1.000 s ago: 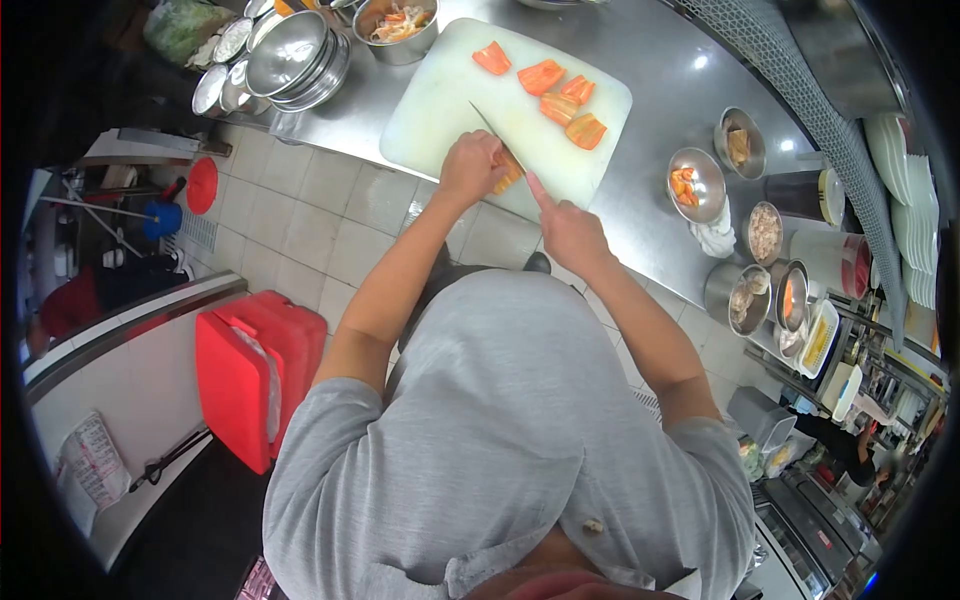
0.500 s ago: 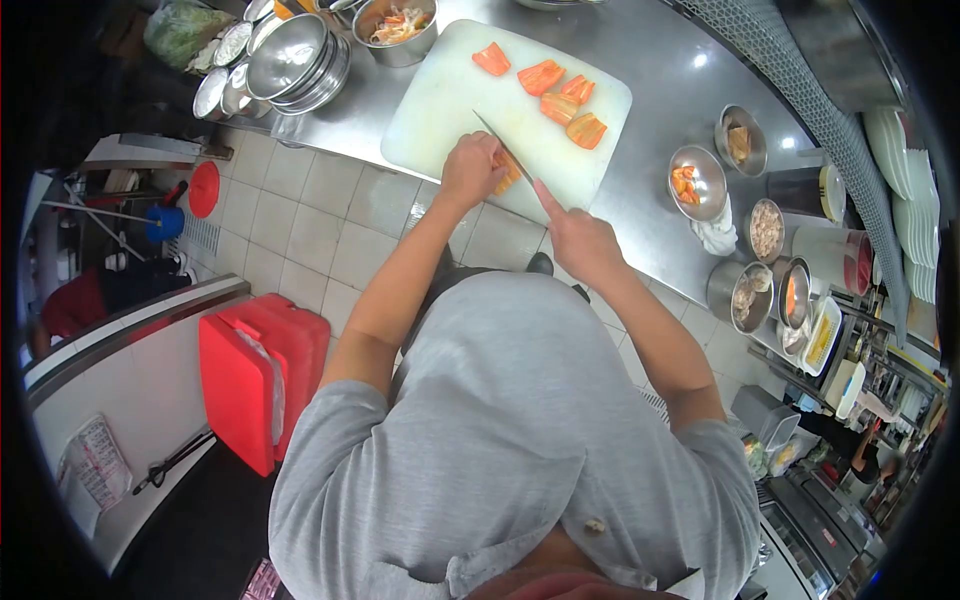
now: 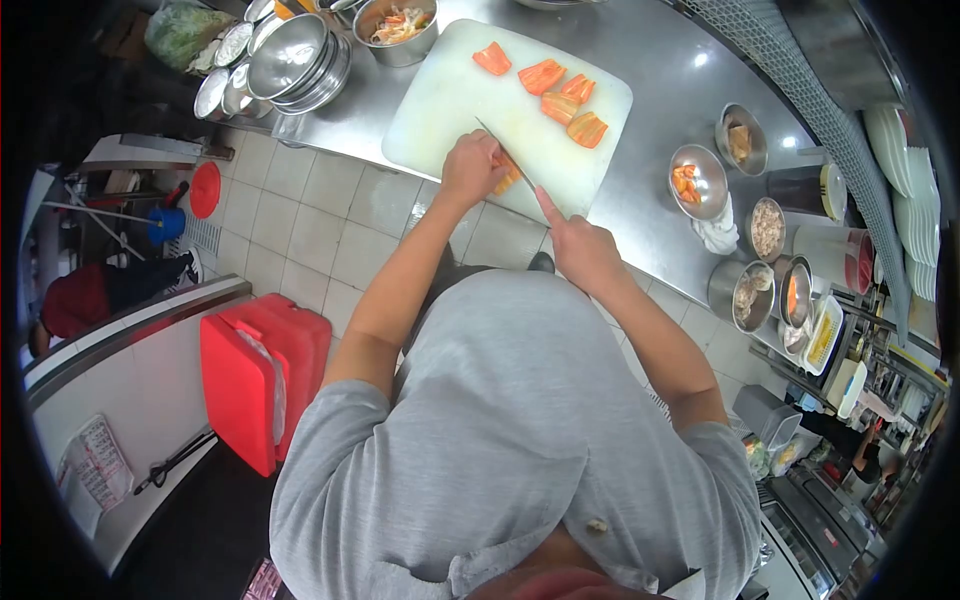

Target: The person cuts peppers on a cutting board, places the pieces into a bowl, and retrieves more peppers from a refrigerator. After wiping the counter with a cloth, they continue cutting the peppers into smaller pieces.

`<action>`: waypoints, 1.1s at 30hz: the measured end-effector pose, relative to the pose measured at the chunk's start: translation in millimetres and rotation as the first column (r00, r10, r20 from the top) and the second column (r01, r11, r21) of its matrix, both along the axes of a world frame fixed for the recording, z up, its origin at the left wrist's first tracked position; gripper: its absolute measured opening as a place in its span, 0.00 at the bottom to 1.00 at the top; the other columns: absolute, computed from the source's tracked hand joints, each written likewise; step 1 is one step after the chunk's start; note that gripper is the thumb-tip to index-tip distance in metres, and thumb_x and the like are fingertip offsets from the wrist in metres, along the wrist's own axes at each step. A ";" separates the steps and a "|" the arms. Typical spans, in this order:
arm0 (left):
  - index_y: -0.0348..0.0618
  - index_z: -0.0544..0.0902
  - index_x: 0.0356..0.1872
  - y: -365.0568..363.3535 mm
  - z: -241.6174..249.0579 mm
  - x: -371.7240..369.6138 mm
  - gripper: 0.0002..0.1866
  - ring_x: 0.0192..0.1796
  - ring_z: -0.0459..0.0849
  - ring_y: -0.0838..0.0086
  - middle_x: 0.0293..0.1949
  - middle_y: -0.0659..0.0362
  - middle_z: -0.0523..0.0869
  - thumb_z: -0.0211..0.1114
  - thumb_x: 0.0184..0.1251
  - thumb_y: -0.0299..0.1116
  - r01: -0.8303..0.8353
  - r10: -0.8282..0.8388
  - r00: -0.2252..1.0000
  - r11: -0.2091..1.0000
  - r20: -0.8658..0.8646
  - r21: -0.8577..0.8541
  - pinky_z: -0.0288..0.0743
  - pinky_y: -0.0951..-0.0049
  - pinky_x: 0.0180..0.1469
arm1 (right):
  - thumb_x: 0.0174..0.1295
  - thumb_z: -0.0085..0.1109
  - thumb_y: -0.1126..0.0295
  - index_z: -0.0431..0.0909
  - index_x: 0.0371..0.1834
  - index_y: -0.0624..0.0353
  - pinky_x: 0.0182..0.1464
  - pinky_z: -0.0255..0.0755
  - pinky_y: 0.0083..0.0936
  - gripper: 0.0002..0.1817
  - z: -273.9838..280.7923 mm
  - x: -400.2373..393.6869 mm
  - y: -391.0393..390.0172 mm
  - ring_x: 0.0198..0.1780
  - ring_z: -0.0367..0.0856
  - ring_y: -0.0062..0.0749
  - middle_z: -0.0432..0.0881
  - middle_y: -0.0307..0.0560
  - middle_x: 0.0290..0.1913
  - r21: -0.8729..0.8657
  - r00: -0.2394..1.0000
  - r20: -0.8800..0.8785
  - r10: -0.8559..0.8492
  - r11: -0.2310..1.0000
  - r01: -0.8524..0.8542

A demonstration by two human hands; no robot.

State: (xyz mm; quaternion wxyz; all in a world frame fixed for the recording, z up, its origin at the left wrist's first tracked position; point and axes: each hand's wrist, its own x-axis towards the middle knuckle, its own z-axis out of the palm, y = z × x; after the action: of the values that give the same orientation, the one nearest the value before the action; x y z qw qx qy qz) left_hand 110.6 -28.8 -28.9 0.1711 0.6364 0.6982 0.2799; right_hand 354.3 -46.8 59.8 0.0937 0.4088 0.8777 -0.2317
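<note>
My left hand (image 3: pixel 472 172) presses an orange bell pepper piece (image 3: pixel 512 175) onto the white cutting board (image 3: pixel 440 105), its fingers curled over it. My right hand (image 3: pixel 583 250) grips a kitchen knife (image 3: pixel 511 158) by the handle, with the index finger stretched along the blade's base. The blade lies across the pepper piece, right beside my left fingertips. Farther up the board are several more pepper pieces (image 3: pixel 541 76), skin and inner sides partly showing. My left palm hides part of the piece under it.
Stacked metal bowls (image 3: pixel 288 60) and a bowl of shredded food (image 3: pixel 398 22) stand left of the board. To the right are a bowl of orange pieces (image 3: pixel 697 182), a white cloth (image 3: pixel 716 232) and several other bowls. A red bin (image 3: pixel 262 375) stands on the floor behind left.
The knife and my right hand have shifted very slightly; my left hand stays on the pepper piece. At the far left, another person in dark red has moved further into view.
</note>
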 end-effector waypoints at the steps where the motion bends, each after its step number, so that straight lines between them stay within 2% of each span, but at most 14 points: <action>1: 0.42 0.87 0.37 -0.6 -0.9 -0.1 0.14 0.45 0.86 0.55 0.38 0.54 0.85 0.82 0.49 0.30 -0.002 0.002 1.000 1.000 0.002 0.003 0.82 0.57 0.51 | 0.65 0.55 0.76 0.54 0.88 0.45 0.37 0.82 0.49 0.45 -8.0 -1.5 -0.9 0.30 0.87 0.55 0.84 0.60 0.32 0.016 1.000 -0.003 0.005 1.000 -0.005; 5: 0.42 0.87 0.37 0.5 1.3 -0.4 0.14 0.46 0.86 0.55 0.39 0.54 0.85 0.81 0.50 0.30 0.005 -0.005 1.000 1.000 -0.028 0.003 0.82 0.56 0.51 | 0.65 0.54 0.76 0.53 0.88 0.45 0.36 0.82 0.50 0.45 -32.3 -10.3 13.4 0.30 0.87 0.56 0.84 0.60 0.33 0.073 0.998 -0.055 0.035 0.997 -0.031; 7: 0.42 0.87 0.37 -1.9 1.4 -0.9 0.13 0.47 0.86 0.54 0.39 0.53 0.86 0.81 0.51 0.31 0.010 -0.011 0.998 1.000 -0.058 -0.012 0.81 0.56 0.52 | 0.65 0.54 0.76 0.53 0.88 0.45 0.36 0.83 0.50 0.45 -21.5 -12.4 14.5 0.30 0.87 0.56 0.84 0.60 0.32 0.060 0.997 -0.068 0.040 0.998 -0.035; 11: 0.42 0.87 0.36 -2.0 2.9 -0.5 0.14 0.48 0.85 0.53 0.41 0.53 0.86 0.81 0.50 0.31 0.008 -0.008 1.000 0.999 -0.005 -0.034 0.81 0.56 0.53 | 0.64 0.54 0.76 0.54 0.88 0.46 0.36 0.82 0.50 0.45 -2.1 -4.6 5.2 0.30 0.87 0.56 0.84 0.59 0.31 0.009 0.999 -0.034 0.009 1.000 -0.008; 16: 0.42 0.87 0.35 -0.8 -3.1 -0.9 0.14 0.48 0.86 0.53 0.41 0.53 0.86 0.82 0.50 0.32 0.010 -0.011 0.998 1.000 -0.055 -0.016 0.82 0.56 0.52 | 0.64 0.54 0.76 0.56 0.87 0.46 0.38 0.83 0.50 0.44 -28.1 -12.3 7.1 0.30 0.87 0.56 0.83 0.60 0.31 0.064 0.998 -0.068 0.012 0.998 -0.007; 21: 0.42 0.87 0.36 -1.0 -1.5 -3.4 0.13 0.49 0.85 0.53 0.41 0.53 0.86 0.81 0.50 0.31 0.029 -0.030 0.998 0.999 -0.049 -0.024 0.82 0.56 0.53 | 0.64 0.54 0.76 0.55 0.88 0.47 0.37 0.83 0.51 0.45 -4.2 -8.7 13.5 0.30 0.87 0.56 0.83 0.59 0.31 0.009 0.997 -0.077 0.026 1.000 -0.025; 24: 0.43 0.87 0.36 -3.7 -4.0 -2.7 0.13 0.49 0.85 0.54 0.41 0.53 0.86 0.80 0.50 0.31 0.019 -0.019 0.999 1.000 -0.038 -0.008 0.81 0.56 0.54 | 0.64 0.55 0.76 0.56 0.87 0.48 0.36 0.82 0.51 0.44 -3.7 -5.1 -0.2 0.29 0.86 0.55 0.83 0.58 0.29 -0.018 0.999 -0.040 -0.024 1.000 0.023; 27: 0.43 0.87 0.37 -4.2 -6.4 -2.1 0.13 0.50 0.85 0.54 0.42 0.53 0.86 0.80 0.50 0.30 0.025 -0.026 0.999 1.000 -0.036 -0.008 0.81 0.56 0.55 | 0.65 0.55 0.75 0.56 0.87 0.48 0.36 0.82 0.51 0.43 -31.5 -11.2 1.0 0.29 0.86 0.55 0.84 0.58 0.30 0.079 0.997 -0.079 0.016 0.997 -0.009; 33: 0.43 0.88 0.38 -4.9 -3.2 -6.0 0.13 0.51 0.85 0.54 0.44 0.54 0.86 0.79 0.51 0.30 0.037 -0.038 0.999 0.999 -0.017 -0.024 0.81 0.57 0.56 | 0.67 0.53 0.75 0.55 0.88 0.48 0.36 0.82 0.51 0.43 -12.3 -7.9 11.4 0.30 0.86 0.57 0.84 0.60 0.31 0.020 0.994 -0.108 0.019 1.000 -0.017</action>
State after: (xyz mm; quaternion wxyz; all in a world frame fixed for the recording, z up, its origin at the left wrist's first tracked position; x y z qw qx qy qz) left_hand 104.6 -33.7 -32.1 0.1777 0.6498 0.6908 0.2627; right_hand 346.3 -35.4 47.5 0.0439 0.3888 0.8873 -0.2443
